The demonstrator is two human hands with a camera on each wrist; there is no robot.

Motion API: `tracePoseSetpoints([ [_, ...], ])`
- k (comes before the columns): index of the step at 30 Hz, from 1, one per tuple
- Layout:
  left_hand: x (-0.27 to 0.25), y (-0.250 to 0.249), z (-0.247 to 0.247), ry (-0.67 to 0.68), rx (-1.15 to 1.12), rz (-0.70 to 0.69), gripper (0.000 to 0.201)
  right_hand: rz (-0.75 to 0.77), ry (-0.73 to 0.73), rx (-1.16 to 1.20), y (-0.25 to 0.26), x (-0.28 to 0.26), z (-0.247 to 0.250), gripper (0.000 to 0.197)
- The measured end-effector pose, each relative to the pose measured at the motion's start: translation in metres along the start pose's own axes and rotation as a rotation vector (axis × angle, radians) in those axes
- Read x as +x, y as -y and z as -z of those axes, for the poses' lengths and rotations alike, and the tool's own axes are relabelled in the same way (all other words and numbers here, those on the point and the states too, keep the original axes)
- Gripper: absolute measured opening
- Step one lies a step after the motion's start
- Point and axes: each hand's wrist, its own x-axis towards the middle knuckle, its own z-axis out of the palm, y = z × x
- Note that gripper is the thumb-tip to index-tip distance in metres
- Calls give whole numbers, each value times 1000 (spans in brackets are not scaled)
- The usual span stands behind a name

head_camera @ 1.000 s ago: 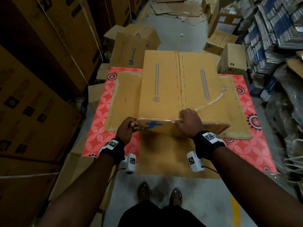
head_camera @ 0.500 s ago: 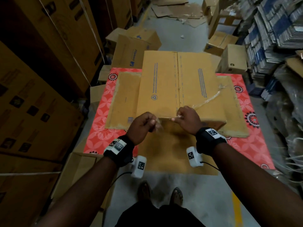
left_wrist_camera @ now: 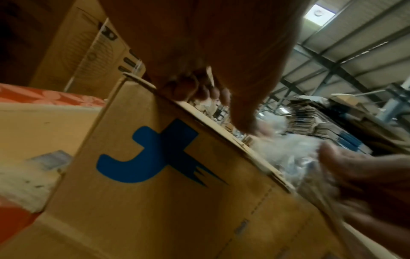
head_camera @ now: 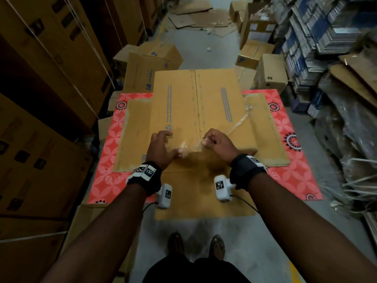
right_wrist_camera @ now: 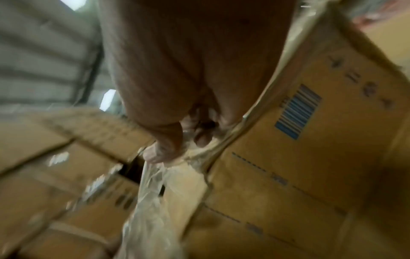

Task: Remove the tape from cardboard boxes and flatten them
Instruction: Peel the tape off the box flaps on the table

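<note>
A taped cardboard box [head_camera: 195, 103] with a blue logo [left_wrist_camera: 155, 157] lies on the table. My left hand [head_camera: 171, 144] rests on its near top edge, fingers on the top face and thumb beside a crumpled bit of clear tape [head_camera: 184, 149]. In the left wrist view, that hand [left_wrist_camera: 199, 91] sits on the box's edge. My right hand [head_camera: 204, 141] is a fist pinching the clear tape [right_wrist_camera: 150, 201]. One strand [head_camera: 238, 123] stretches from that fist across the box's top toward its right side. The right wrist view shows the tape bunched under my right hand [right_wrist_camera: 177, 140].
The red patterned table [head_camera: 106, 160] carries flat cardboard sheets [head_camera: 134, 135] under the box. Another sheet [head_camera: 193, 197] hangs over the near edge. Loose boxes [head_camera: 146, 72] [head_camera: 271, 72] stand behind the table. Tall cartons [head_camera: 51, 78] line the left and stacked bundles [head_camera: 316, 37] the right.
My left hand slid from the box's left front corner to the middle, pinched the tape, then spread onto the top. My right hand pulled tape off the front edge.
</note>
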Motion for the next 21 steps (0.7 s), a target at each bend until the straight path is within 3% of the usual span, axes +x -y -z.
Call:
tracePoseSetpoints([
  [2, 2, 3, 1, 113, 11, 19, 83, -30, -23, 139, 2, 0, 9, 21],
  [5, 6, 7, 1, 212, 116, 2, 98, -8, 45, -3, 3, 0, 15, 18],
  [9, 12, 8, -5, 192, 238, 17, 90, 10, 101, -380, 0, -17, 38, 21],
  [13, 14, 5, -15, 146, 297, 44, 84, 45, -41, -522, -14, -46, 86, 18],
  [15, 15, 7, -15, 135, 306, 63, 76, -6, -93, -588, -25, -59, 116, 18],
  [18, 15, 6, -17, 102, 334, 66, 70, -146, -205, -644, -45, -78, 164, 40],
  [21, 13, 1, -21, 75, 359, 90, 68, -225, -267, -739, -60, -88, 187, 35],
])
